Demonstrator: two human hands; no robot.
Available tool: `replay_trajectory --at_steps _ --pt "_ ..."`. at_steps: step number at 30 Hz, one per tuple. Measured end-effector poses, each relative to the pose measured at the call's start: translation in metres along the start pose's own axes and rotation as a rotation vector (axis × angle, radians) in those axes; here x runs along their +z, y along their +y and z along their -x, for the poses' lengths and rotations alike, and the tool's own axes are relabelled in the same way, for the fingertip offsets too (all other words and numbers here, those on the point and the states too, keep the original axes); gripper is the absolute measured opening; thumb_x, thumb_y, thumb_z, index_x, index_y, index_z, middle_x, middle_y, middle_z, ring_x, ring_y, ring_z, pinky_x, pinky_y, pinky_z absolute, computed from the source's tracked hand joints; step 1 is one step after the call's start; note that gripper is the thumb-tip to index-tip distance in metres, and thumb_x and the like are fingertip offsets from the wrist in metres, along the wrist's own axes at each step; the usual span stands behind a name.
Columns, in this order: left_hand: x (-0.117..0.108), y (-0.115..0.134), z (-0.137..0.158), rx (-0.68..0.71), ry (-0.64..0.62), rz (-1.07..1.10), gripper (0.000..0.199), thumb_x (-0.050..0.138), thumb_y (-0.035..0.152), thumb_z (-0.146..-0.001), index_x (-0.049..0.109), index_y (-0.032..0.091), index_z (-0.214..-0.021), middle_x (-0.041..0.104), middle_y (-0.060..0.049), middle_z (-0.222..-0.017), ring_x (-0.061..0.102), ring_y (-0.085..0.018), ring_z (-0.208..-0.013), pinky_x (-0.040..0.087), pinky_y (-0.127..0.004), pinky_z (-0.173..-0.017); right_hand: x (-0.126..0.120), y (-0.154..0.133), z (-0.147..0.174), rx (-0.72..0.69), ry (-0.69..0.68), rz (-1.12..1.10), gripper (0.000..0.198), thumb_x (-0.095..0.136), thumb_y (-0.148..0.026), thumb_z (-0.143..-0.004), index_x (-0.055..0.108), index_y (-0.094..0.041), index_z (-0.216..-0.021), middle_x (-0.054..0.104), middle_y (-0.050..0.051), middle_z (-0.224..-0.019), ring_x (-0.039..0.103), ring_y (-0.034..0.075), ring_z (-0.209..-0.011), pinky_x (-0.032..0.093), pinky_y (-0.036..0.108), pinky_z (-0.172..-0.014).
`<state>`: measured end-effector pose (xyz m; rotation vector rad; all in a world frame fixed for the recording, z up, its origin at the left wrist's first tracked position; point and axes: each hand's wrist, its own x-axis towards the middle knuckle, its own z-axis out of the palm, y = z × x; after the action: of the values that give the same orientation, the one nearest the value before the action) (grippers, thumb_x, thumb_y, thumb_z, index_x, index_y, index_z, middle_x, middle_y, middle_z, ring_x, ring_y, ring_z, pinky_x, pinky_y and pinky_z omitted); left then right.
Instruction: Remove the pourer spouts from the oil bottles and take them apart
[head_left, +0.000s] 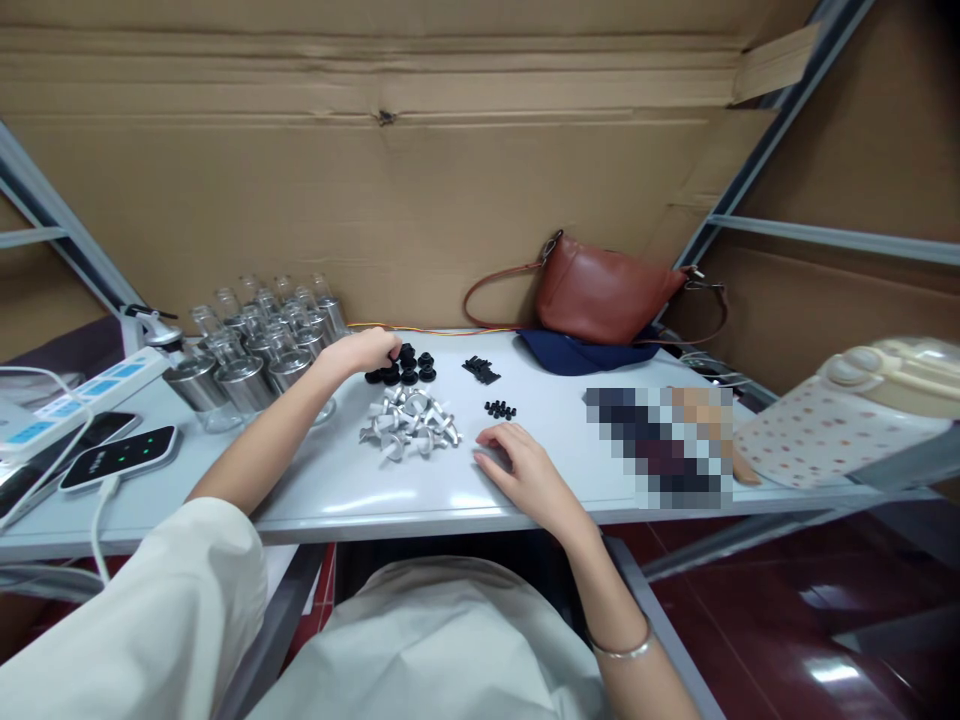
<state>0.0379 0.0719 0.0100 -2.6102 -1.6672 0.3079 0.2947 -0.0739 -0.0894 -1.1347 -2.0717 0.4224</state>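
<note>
My left hand (367, 350) reaches to the back of the table with its fingers bent down and pinched at a group of small round black caps (409, 376). Its thumb and part of the grip are hidden, but the fingertips touch one of the caps. My right hand (525, 470) hovers at or rests on the tabletop, holding nothing, its fingers loosely curved and the thumb apart. Just beyond its fingertips lie tiny black pieces (500, 409). Between the hands is a heap of silvery-white spout-like parts (411, 424). Thin black strips (481, 370) lie farther back.
Several glass-and-steel bottles (244, 378) stand at the left behind my forearm. A power strip (82, 405) and a charging pad (120, 458) lie far left. At the right are a brown handbag (600, 290), a navy cap (585, 352), a blurred patch (660, 445) and a dotted container (817, 430).
</note>
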Motion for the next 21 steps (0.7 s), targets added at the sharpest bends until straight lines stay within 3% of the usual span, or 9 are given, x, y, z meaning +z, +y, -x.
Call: replay_trajectory --at_steps 8,17,21 --pt "0.003 0.001 -0.003 -0.015 0.010 -0.004 0.021 0.053 0.020 -0.076 0.066 0.020 -0.093 0.067 -0.008 -0.084 0.059 -0.016 -0.070 0.038 -0.023 -0.060 0.000 -0.002 0.000 -0.011 -0.006 0.035 0.006 0.053 -0.018 -0.086 0.056 -0.021 -0.090 0.060 0.006 -0.089 0.054 0.022 -0.087 0.047 0.038 -0.079" --pt "0.003 0.021 0.004 -0.063 0.056 -0.044 0.024 0.045 0.012 -0.079 0.066 0.018 -0.091 0.067 -0.013 -0.090 0.063 -0.022 -0.083 0.042 -0.028 -0.068 0.000 -0.004 0.000 -0.013 -0.028 0.068 0.004 0.052 -0.018 -0.087 0.054 -0.021 -0.089 0.059 0.006 -0.089 0.054 0.023 -0.088 0.046 0.038 -0.079" --pt "0.001 0.020 0.008 -0.081 0.045 -0.030 0.020 0.051 0.016 -0.080 0.065 0.018 -0.094 0.068 -0.012 -0.093 0.063 -0.023 -0.085 0.043 -0.028 -0.070 0.000 -0.004 0.000 -0.022 -0.023 0.068 0.005 0.052 -0.017 -0.087 0.054 -0.021 -0.088 0.060 0.006 -0.089 0.055 0.023 -0.088 0.047 0.038 -0.078"
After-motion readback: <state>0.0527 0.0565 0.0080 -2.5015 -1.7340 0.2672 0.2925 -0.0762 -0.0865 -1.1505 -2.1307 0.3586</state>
